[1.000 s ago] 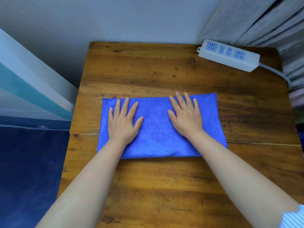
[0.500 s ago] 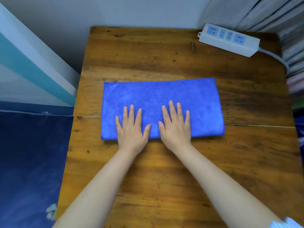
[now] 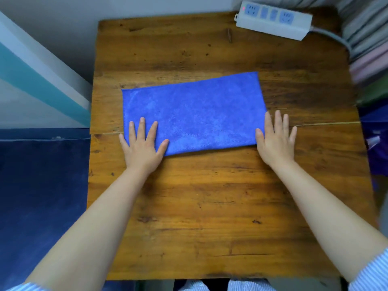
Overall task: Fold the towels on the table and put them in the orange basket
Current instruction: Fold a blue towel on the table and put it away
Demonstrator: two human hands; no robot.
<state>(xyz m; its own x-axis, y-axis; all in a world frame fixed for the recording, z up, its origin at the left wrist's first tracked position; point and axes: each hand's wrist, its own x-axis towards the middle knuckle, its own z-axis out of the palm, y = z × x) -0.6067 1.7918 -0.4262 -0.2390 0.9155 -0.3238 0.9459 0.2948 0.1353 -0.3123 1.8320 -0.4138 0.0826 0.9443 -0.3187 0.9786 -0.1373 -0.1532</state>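
Note:
A blue towel (image 3: 193,114), folded into a flat rectangle, lies on the wooden table (image 3: 210,206), slightly skewed with its right end farther from me. My left hand (image 3: 142,143) lies flat with spread fingers on the towel's near left corner. My right hand (image 3: 276,139) lies flat at the towel's near right corner, its thumb at the towel's edge and its fingers on the wood beside it. No orange basket is in view.
A white power strip (image 3: 273,19) with its grey cable lies at the table's far right corner. Stacked fabrics (image 3: 369,49) stand to the right of the table. A dark blue surface (image 3: 42,196) borders the table on the left.
Both hands have slid apart from the towel's near middle to its near corners, left hand leftward and right hand rightward. The towel now lies slightly skewed.

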